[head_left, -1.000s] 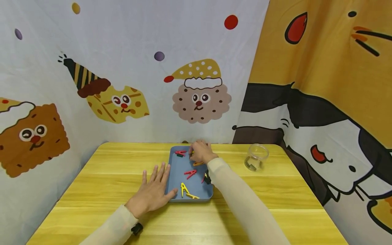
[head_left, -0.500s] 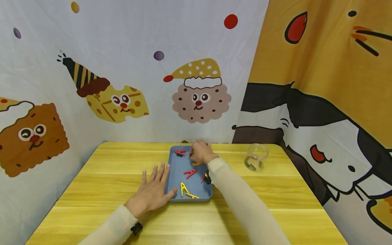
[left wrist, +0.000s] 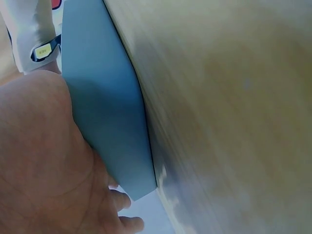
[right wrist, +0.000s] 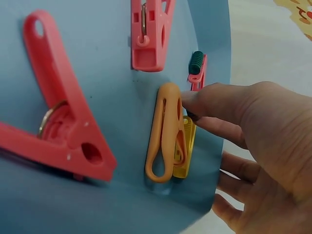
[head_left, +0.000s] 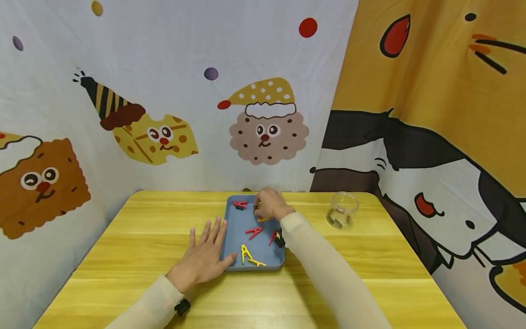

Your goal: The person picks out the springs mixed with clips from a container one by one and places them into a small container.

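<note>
Blue tray [head_left: 236, 224] sits mid-frame on the bench [head_left: 135, 237]; the left hand [head_left: 203, 260], fingers spread flat, presses its near-left edge. Farther up, the right hand [head_left: 269, 204] fingertips touch an orange clip [right wrist: 165, 131] without gripping, red clips [head_left: 254, 232] around. Glass jar [head_left: 342, 210] stands far right.

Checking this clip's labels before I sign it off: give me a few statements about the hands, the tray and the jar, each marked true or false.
1. The left hand lies flat on the table against the blue tray. True.
2. The right hand is inside the clear jar. False: it is over the tray's far end, fingertips at an orange clothespin.
3. A yellow clothespin lies right beside the orange one. True.
4. The jar stands in the tray. False: it stands on the table, to the right of the tray.
5. The left hand holds a red clothespin. False: it holds nothing.
</note>
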